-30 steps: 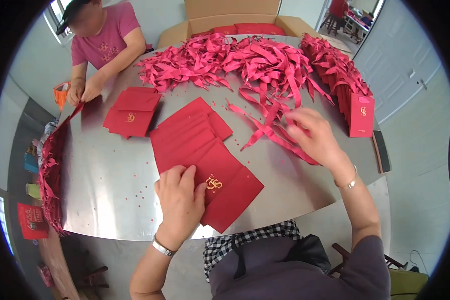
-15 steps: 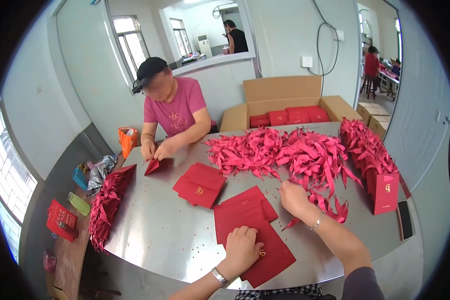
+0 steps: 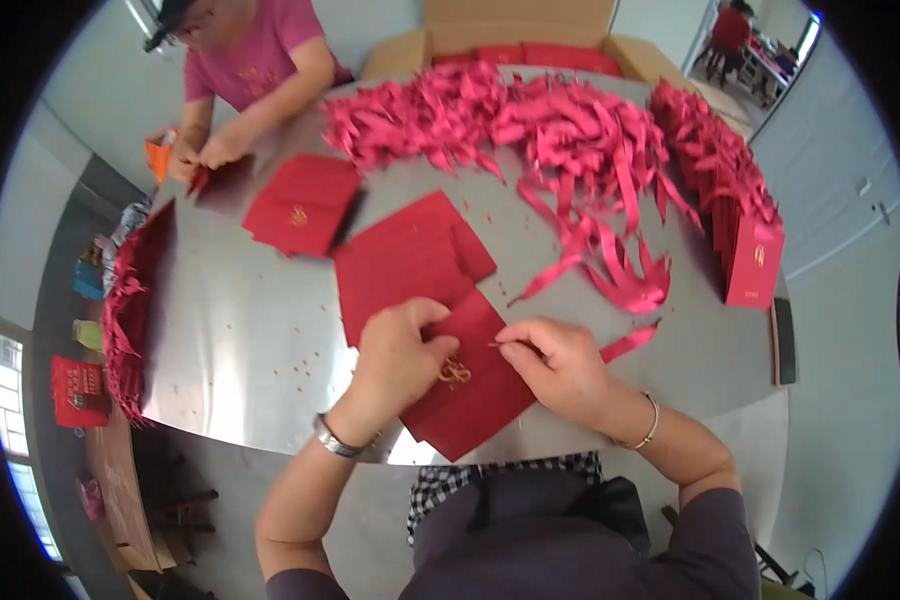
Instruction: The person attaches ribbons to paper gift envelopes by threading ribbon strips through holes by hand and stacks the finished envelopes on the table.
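A stack of flat red paper bags (image 3: 390,270) lies before me at the near edge of the table. The nearest bag (image 3: 480,395) carries a gold emblem, and my left hand (image 3: 400,350) grips its left edge with curled fingers and thumb. Close to that bag's right edge, my right hand (image 3: 555,365) pinches a pink ribbon (image 3: 630,341). The ribbon's tip shows at the fingertips and its tail trails out behind the hand. A loose heap of pink ribbons (image 3: 590,130) lies beyond my right hand.
Across the metal table (image 3: 240,350), a co-worker's hands (image 3: 215,150) work on another red bag. A smaller bag stack (image 3: 305,205) sits nearby. Ribboned bags stand in rows at right (image 3: 755,255) and left (image 3: 130,310). A phone (image 3: 785,340) lies at the right edge; a cardboard box (image 3: 520,18) stands behind.
My right hand has come back from the ribbon heap to the bag, bringing a ribbon. My left hand has moved from lying on the bag to gripping it. The view has tilted down.
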`<state>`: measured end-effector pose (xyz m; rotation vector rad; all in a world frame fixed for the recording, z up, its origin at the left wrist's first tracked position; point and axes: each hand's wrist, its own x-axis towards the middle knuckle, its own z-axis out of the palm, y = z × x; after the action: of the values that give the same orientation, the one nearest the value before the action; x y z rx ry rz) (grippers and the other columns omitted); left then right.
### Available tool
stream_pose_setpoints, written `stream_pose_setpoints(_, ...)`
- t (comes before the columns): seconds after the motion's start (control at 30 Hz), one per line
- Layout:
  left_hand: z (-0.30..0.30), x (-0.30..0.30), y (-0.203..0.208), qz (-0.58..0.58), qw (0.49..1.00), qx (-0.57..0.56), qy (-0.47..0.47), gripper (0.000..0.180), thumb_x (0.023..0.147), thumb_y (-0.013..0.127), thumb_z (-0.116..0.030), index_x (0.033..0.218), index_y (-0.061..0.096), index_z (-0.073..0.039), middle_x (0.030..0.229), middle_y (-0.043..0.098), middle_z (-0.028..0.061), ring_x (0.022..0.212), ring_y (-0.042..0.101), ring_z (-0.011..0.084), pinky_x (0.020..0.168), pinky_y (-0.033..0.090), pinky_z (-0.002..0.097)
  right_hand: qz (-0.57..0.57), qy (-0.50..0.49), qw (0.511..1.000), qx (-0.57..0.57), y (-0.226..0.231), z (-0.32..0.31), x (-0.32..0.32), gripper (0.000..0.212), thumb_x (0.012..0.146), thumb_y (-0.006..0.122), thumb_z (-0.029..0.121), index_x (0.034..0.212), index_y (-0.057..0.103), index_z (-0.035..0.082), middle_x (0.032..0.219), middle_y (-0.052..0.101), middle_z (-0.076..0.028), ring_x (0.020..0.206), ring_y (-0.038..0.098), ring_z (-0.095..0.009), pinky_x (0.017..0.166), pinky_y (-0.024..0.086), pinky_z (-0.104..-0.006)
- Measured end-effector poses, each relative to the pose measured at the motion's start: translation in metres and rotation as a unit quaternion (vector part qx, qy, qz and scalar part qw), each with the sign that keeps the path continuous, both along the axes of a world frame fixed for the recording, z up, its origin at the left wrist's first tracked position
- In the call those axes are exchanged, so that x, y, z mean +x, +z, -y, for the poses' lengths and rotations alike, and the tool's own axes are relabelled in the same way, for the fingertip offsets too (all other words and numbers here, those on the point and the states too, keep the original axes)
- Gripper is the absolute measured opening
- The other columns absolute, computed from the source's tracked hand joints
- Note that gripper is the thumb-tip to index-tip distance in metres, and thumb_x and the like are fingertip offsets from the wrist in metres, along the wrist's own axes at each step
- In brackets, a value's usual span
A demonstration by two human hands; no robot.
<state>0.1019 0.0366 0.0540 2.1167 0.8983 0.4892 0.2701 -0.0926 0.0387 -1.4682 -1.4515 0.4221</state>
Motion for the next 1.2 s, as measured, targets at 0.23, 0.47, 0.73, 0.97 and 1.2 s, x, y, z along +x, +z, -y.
stream_pose_setpoints(0.23, 0.003, -0.001, -0.021, -0.006, 0.997, -0.073, 0.001, 0.016, 0.08, 0.071, 0.004, 0.096, 0.068, 0.003, 0.082, 0.07, 0.0047, 0.073, 0.061, 0.0084, 0.067, 0.05, 0.0243, 0.033, -0.02, 0.999, -0.036, -0.024, -0.003, -0.012, 0.008, 0.085, 0.067, 0.01, 0.09, 0.066, 0.003, 0.081, 0.068, -0.013, 0.074, 0.067, -0.03, 0.064, 0.053, -0.0386)
stream_pose_setpoints(0.47, -0.001, -0.003, -0.019, 0.013, 0.989, -0.147, -0.008, 0.022, 0.079, 0.07, -0.003, 0.1, 0.069, 0.003, 0.085, 0.071, 0.0166, 0.076, 0.069, 0.0243, 0.071, 0.053, 0.033, 0.098, -0.052, 0.994, -0.003, -0.026, -0.019, -0.019, 0.008, 0.082, 0.07, 0.005, 0.088, 0.067, 0.0, 0.077, 0.068, -0.013, 0.067, 0.066, -0.028, 0.06, 0.053, -0.0356)
stream_pose_setpoints(0.73, 0.002, -0.003, -0.024, 0.04, 0.998, 0.041, -0.002, 0.023, 0.076, 0.068, -0.009, 0.098, 0.069, -0.001, 0.09, 0.068, 0.0196, 0.086, 0.066, 0.0383, 0.076, 0.053, 0.0433, 0.314, -0.054, 0.948, 0.003, -0.015, -0.036, -0.024, 0.012, 0.08, 0.06, 0.011, 0.073, 0.052, 0.005, 0.062, 0.057, -0.011, 0.056, 0.062, -0.03, 0.05, 0.051, -0.0398)
stream_pose_setpoints(0.97, 0.013, -0.002, -0.029, 0.006, 0.999, 0.031, 0.026, 0.023, 0.078, 0.065, -0.011, 0.099, 0.069, -0.002, 0.09, 0.069, 0.0215, 0.084, 0.067, 0.0383, 0.074, 0.054, 0.0453, 0.461, -0.018, 0.886, 0.044, -0.018, -0.032, -0.032, 0.012, 0.068, 0.063, 0.014, 0.072, 0.053, 0.007, 0.06, 0.054, -0.006, 0.056, 0.061, -0.024, 0.048, 0.049, -0.0345)
stream_pose_setpoints(1.2, 0.017, 0.003, -0.025, -0.004, 0.998, 0.057, 0.031, 0.022, 0.078, 0.067, -0.013, 0.097, 0.068, -0.002, 0.092, 0.07, 0.0198, 0.085, 0.068, 0.0361, 0.075, 0.055, 0.0413, 0.241, -0.063, 0.967, -0.042, -0.025, -0.041, -0.029, 0.011, 0.077, 0.064, 0.013, 0.074, 0.057, 0.005, 0.067, 0.064, -0.015, 0.061, 0.066, -0.031, 0.053, 0.052, -0.0425)
